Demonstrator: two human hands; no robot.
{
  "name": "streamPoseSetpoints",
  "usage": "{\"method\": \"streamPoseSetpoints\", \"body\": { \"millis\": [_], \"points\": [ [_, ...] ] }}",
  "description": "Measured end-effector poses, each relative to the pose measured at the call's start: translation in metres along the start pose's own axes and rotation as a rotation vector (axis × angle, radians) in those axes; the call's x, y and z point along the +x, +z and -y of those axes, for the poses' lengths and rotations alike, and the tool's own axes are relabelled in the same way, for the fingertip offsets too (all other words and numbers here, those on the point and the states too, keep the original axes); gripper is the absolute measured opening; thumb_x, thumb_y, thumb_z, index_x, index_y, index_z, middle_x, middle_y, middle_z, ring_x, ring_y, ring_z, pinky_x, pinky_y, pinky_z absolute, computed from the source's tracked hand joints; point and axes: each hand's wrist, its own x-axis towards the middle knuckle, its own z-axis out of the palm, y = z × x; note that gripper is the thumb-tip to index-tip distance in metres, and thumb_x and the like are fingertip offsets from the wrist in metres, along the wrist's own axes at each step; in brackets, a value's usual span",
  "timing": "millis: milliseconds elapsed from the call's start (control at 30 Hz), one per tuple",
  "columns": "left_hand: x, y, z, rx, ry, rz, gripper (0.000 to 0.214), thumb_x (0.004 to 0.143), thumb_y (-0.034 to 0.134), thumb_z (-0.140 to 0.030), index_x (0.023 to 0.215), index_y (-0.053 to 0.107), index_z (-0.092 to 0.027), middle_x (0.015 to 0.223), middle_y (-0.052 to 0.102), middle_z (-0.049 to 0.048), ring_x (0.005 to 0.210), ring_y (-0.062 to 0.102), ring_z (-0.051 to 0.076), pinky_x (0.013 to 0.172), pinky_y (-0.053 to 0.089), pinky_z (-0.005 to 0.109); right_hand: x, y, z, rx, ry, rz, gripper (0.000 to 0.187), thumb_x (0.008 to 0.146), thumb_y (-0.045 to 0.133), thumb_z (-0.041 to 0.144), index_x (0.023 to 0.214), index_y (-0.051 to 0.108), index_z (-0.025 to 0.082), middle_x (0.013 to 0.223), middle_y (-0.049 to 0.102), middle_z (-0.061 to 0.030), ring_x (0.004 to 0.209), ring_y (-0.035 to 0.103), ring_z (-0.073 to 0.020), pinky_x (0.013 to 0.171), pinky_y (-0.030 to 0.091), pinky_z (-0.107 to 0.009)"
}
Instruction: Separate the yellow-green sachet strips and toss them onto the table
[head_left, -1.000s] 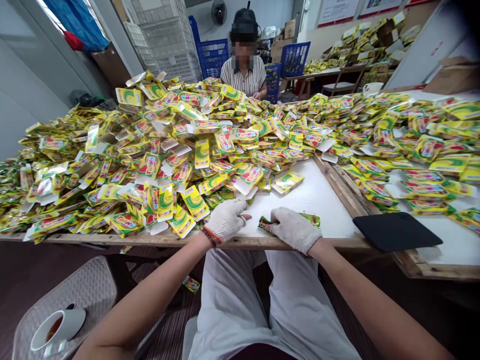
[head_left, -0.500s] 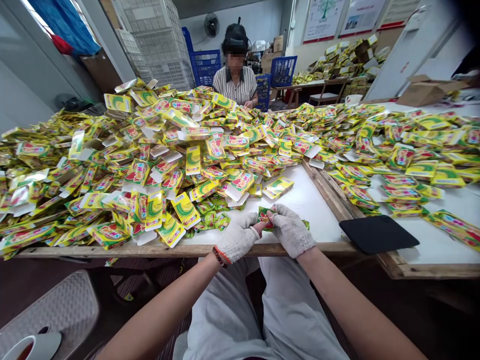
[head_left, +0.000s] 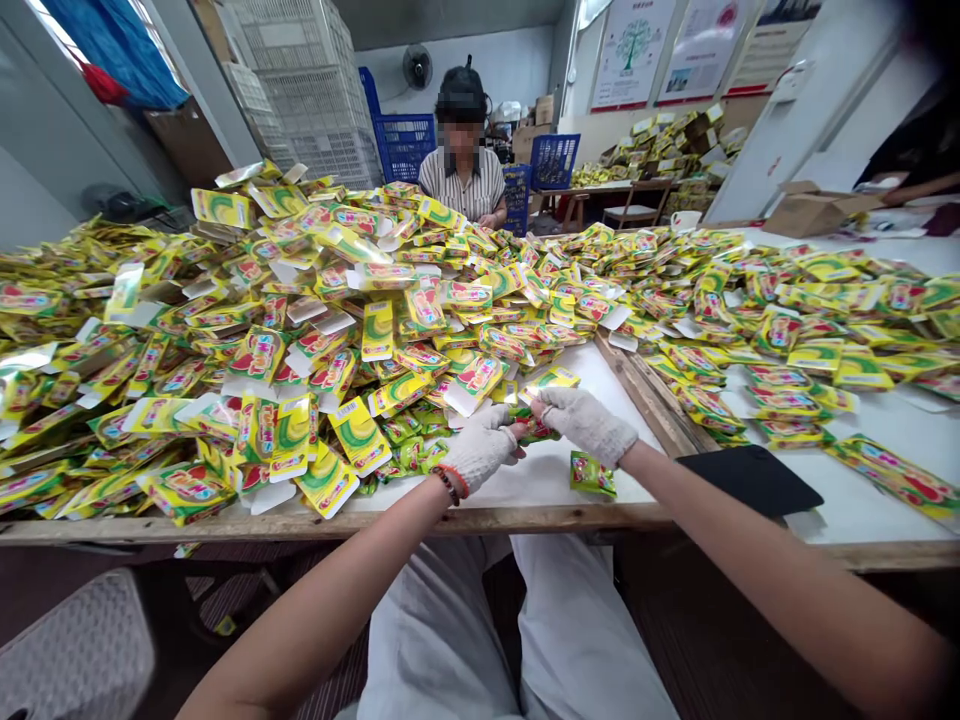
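Both my hands wear white knit gloves and meet just above the white table top (head_left: 592,375). My left hand (head_left: 480,450) and my right hand (head_left: 585,422) pinch the same small green and red sachet (head_left: 534,428) between them, fingers closed on it. A second small green sachet (head_left: 591,474) lies on the table under my right wrist. A big heap of flat yellow packets (head_left: 285,320) rises to the left and behind my hands, its nearest packets a few centimetres from my left hand.
More yellow packets (head_left: 795,320) cover the adjoining table on the right. A black pad (head_left: 754,480) lies near its front edge. A person in a striped shirt (head_left: 461,185) sits across the table. Blue crates, white crates and cardboard boxes stand at the back.
My hands have lifted off the table and moved forward with one sachet pinched between them. Another sachet now lies free near the table edge. The view has tilted upward.
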Motion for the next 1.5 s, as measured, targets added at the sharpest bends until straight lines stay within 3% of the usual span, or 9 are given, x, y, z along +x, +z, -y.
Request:
{"method": "streamPoseSetpoints", "body": {
  "millis": [200,433,533,733,900,1000,1100,1300,1500],
  "points": [
    [0.032,-0.006,0.007,-0.029,0.056,-0.119,0.006,0.067,0.056,-0.014,0.071,0.052,-0.017,0.059,0.048,-0.0046,0.052,0.044,0.006,0.047,0.036,0.014,0.086,-0.040,-0.058,-0.317,0.254,-0.095,0.025,0.076,0.055,0.021,0.093,0.071,0.013,0.101,0.069,-0.0149,0.100,0.061,-0.0273,0.085,0.044,-0.031],
    [0.037,0.000,0.010,-0.233,-0.055,0.017,0.023,0.075,0.055,-0.039,0.081,0.047,-0.018,0.062,0.056,-0.0019,0.044,0.055,0.012,0.041,0.046,0.023,0.149,-0.021,-0.082,-0.415,0.393,-0.086,0.055,0.073,0.063,0.042,0.116,0.066,0.008,0.115,0.064,-0.0227,0.104,0.061,-0.0323,0.079,0.047,-0.032],
    [0.039,0.000,0.010,-0.325,-0.077,0.070,0.037,0.072,0.065,-0.049,0.084,0.048,-0.018,0.068,0.060,0.0001,0.048,0.057,0.011,0.042,0.047,0.021,0.153,-0.018,-0.081,-0.385,0.372,-0.079,0.047,0.071,0.065,0.034,0.111,0.069,0.010,0.112,0.066,-0.0201,0.100,0.063,-0.0295,0.078,0.046,-0.029],
    [0.028,-0.011,0.011,-0.235,-0.030,0.065,0.036,0.067,0.072,-0.042,0.083,0.056,-0.014,0.073,0.062,0.0030,0.059,0.059,0.011,0.049,0.048,0.021,0.116,-0.052,-0.083,-0.268,0.397,-0.112,0.020,0.065,0.066,0.020,0.083,0.070,0.011,0.082,0.070,-0.0122,0.083,0.064,-0.0240,0.069,0.046,-0.027],
    [0.014,-0.014,0.003,-0.068,0.071,-0.144,0.018,0.071,0.065,-0.030,0.075,0.058,-0.014,0.065,0.056,-0.0008,0.057,0.051,0.009,0.051,0.044,0.019,0.045,-0.069,-0.061,-0.040,0.319,-0.130,0.027,0.073,0.061,0.031,0.094,0.061,0.015,0.073,0.066,-0.0031,0.066,0.060,-0.0154,0.057,0.045,-0.023],
    [0.010,-0.008,0.004,-0.066,0.082,-0.195,0.021,0.069,0.068,-0.033,0.073,0.059,-0.015,0.067,0.057,-0.0008,0.060,0.053,0.010,0.053,0.046,0.020,-0.002,-0.050,-0.033,0.272,0.174,-0.026,0.025,0.075,0.059,0.040,0.085,0.058,0.017,0.068,0.060,0.0007,0.059,0.055,-0.0123,0.054,0.044,-0.022],
    [0.001,0.001,0.009,-0.229,0.052,-0.108,0.031,0.067,0.072,-0.042,0.073,0.057,-0.015,0.070,0.058,-0.0005,0.061,0.055,0.010,0.056,0.051,0.023,-0.037,-0.020,-0.007,0.510,0.078,-0.018,0.024,0.073,0.061,0.042,0.075,0.055,0.019,0.064,0.054,0.0026,0.057,0.049,-0.0118,0.053,0.043,-0.023],
    [-0.034,0.005,0.005,-0.440,0.009,-0.101,0.043,0.066,0.075,-0.052,0.077,0.056,-0.015,0.072,0.057,-0.0008,0.065,0.058,0.011,0.061,0.055,0.026,-0.058,0.021,0.016,0.360,0.007,-0.205,0.021,0.076,0.055,0.042,0.073,0.053,0.021,0.072,0.058,-0.0025,0.069,0.054,-0.0179,0.064,0.046,-0.029],
    [-0.049,0.002,-0.005,-0.226,0.051,-0.169,0.043,0.059,0.082,-0.045,0.078,0.059,-0.014,0.073,0.059,-0.0012,0.063,0.054,0.009,0.056,0.048,0.021,-0.069,0.044,0.022,0.416,0.027,-0.353,0.028,0.080,0.054,0.047,0.087,0.055,0.020,0.083,0.062,-0.0063,0.075,0.058,-0.0201,0.069,0.050,-0.032]
  ]
}}
